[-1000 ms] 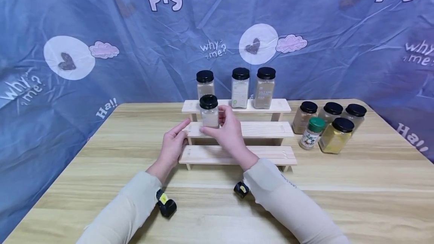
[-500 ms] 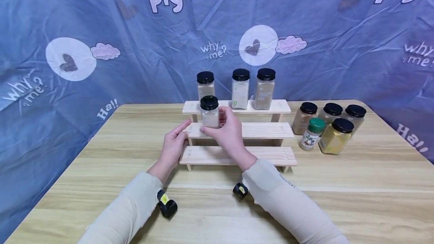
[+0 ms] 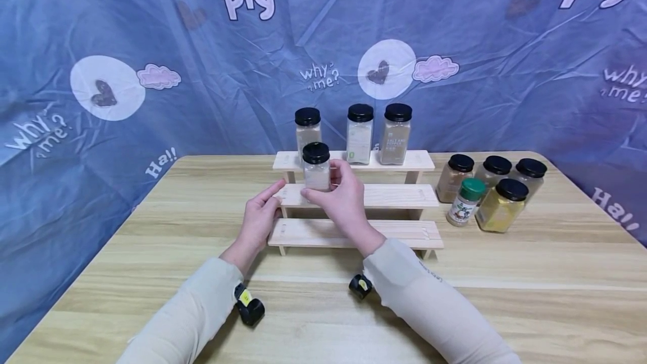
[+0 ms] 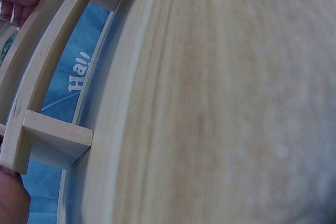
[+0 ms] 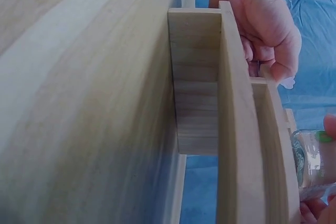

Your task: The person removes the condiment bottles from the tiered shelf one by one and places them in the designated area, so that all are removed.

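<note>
A three-tier wooden rack [image 3: 394, 194] stands on the table. My right hand [image 3: 345, 200] grips a clear spice jar [image 3: 317, 176] with a black lid and pale contents, upright at the left part of the middle tier. In the right wrist view, fingertips lie around that jar [image 5: 314, 163], its base right at the board. My left hand [image 3: 259, 221] holds the left end of the middle tier, thumb and curled fingers at the board's end, as the right wrist view shows. Three black-lidded jars [image 3: 359, 142] stand on the top tier, the left one partly hidden by the held jar.
Right of the rack stands a group of jars: a green-lidded shaker [image 3: 461, 206], a yellow-filled jar [image 3: 500, 209] and several with brownish contents and black lids, including the leftmost jar [image 3: 452, 181]. A blue printed cloth [image 3: 227, 100] hangs behind the table [image 3: 313, 319].
The held jar has shifted slightly to the right along the middle tier with my right hand. My left hand stays at the rack's left end.
</note>
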### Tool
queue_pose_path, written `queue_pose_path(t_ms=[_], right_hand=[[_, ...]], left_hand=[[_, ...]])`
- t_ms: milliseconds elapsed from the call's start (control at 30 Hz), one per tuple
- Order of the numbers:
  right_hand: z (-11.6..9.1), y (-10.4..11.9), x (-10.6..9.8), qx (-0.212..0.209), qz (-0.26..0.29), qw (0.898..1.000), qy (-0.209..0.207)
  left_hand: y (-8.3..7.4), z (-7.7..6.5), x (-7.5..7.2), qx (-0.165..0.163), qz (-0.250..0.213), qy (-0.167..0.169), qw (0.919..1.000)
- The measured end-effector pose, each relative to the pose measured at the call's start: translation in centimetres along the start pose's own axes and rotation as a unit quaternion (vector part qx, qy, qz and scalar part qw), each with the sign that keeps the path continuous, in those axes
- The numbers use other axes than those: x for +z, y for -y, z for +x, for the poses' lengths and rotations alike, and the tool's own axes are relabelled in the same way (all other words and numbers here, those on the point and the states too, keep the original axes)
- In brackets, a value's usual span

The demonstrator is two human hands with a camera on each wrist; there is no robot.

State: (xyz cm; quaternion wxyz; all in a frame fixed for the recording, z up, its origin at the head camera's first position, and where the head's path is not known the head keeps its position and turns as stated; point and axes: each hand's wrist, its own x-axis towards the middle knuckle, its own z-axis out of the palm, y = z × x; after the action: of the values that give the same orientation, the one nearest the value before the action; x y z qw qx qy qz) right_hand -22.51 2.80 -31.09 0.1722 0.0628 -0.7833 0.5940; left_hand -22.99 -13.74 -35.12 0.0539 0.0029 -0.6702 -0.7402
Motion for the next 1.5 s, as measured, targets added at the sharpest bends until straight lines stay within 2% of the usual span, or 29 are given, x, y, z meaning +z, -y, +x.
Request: queue_pose_path(t_ms=[133, 500, 900, 1500], right_hand=[[0.0, 0.3, -0.2, 0.004, 0.008, 1.000, -0.001], [-0.2, 1.1, -1.3, -0.021, 0.021, 0.999, -0.020], [-0.8, 1.5, -3.7, -0.003, 0.028, 0.999, -0.031], [-1.7, 0.0, -7.6, -0.015, -0.030, 0.998, -0.050]], left_hand=[[0.0, 0.0, 0.0, 0.000, 0.000, -0.001, 1.0000], [-0.3, 0.2, -0.1, -0.002, 0.015, -0.005, 0.9999], [-0.3, 0.1, -0.1, 0.004, 0.013, -0.006, 0.9999], [0.2, 0.2, 0.0, 0.005, 0.002, -0.004, 1.0000]])
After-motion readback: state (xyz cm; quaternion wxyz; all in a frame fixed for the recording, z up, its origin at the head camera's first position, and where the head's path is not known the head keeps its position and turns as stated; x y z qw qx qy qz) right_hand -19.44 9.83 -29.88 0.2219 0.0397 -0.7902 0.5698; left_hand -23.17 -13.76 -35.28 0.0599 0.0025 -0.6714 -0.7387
